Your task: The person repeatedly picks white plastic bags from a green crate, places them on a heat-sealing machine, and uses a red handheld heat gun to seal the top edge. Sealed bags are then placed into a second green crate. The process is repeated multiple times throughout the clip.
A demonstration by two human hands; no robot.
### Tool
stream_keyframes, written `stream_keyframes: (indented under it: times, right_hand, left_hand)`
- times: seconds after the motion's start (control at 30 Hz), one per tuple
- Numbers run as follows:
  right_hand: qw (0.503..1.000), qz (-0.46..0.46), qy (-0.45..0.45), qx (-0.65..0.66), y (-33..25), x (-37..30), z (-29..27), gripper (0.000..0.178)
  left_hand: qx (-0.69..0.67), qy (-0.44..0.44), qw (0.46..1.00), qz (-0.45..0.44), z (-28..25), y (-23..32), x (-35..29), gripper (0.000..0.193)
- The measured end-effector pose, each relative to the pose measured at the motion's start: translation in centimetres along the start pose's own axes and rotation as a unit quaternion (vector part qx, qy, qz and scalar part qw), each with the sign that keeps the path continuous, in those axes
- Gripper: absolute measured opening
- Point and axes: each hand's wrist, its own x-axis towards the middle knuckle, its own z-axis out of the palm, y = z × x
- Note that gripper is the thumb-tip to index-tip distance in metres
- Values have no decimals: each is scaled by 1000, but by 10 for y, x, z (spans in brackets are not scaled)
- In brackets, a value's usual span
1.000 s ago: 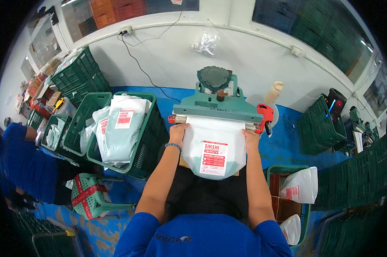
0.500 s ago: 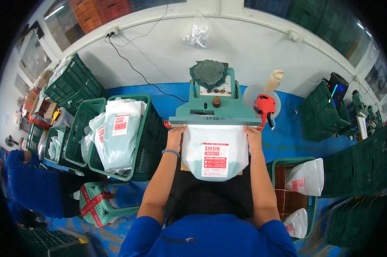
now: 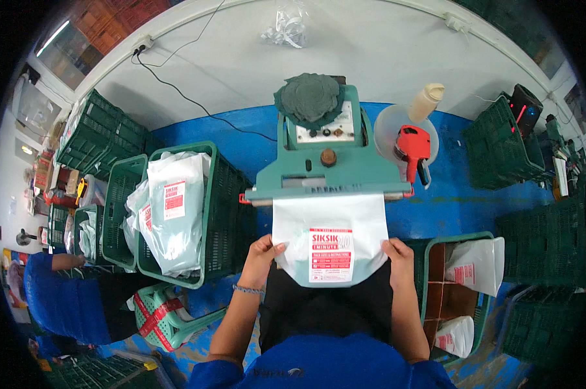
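The left hand [image 3: 262, 251] and right hand [image 3: 398, 253] pinch a white bag [image 3: 330, 240] by its sides, maybe to keep it flat (its far end meets the green machine [image 3: 319, 170]).

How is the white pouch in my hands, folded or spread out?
Spread out: the white pouch shows its whole label between left hand and right hand, its top meeting the green sealer.

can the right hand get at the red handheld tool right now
Probably yes: the red handheld tool sits ahead of the right hand, and the way past the right end of the green machine looks free. It would likely have to let go of the white bag.
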Motion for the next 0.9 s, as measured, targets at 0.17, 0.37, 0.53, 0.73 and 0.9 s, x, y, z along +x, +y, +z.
stream_keyframes:
  times: [0.17, 0.37, 0.53, 0.73, 0.9]
  right_hand:
    - [993, -117, 26, 21, -34, 30, 23, 11]
    - [967, -230, 97, -42, -42, 66, 46, 13]
    - [976, -212, 37, -25, -51, 71, 41, 12]
    - [981, -192, 2, 32, -51, 75, 34, 7]
    - [945, -219, 236, -58, -54, 125, -7, 12]
  left_hand:
    - [-155, 35, 978, 138, 19, 24, 24, 7]
    - [-181, 123, 950, 221, 40, 31, 56, 4]
    - [-223, 143, 942, 204, 43, 36, 59, 7]
    - [-214, 155, 945, 192, 44, 35, 58, 10]
    - [-213, 138, 949, 185, 38, 33, 58, 8]
